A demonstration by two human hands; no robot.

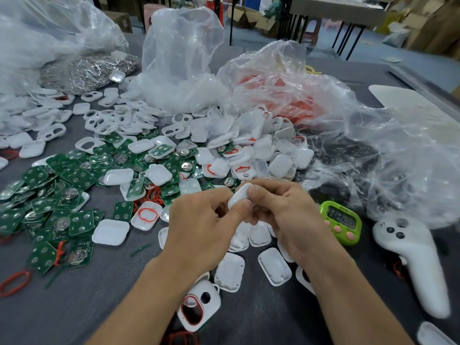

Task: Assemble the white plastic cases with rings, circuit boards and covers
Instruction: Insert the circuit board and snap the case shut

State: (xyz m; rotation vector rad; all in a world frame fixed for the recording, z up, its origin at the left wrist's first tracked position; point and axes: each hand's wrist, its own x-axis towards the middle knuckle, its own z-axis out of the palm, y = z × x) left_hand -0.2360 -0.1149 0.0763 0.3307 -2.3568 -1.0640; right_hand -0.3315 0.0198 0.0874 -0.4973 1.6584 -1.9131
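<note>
Pinching one white plastic case point(241, 195) at the centre of the frame, my left hand point(204, 220) and right hand point(288, 220) both grip it from either side. I seem to be pressing its halves together; even squeezing round the edge should seat them squarely. Green circuit boards point(62, 195) spread left, red rings point(15, 283) lie lower left, a green timer point(341, 220) sits just right of my hands.

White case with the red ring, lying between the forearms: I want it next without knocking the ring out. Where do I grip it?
Probably pinch the white case by its two long outer edges, coming down from above on its right, over bare table. It lies flat, face up, the red ring lining its oval opening, so stay outside that.
</note>
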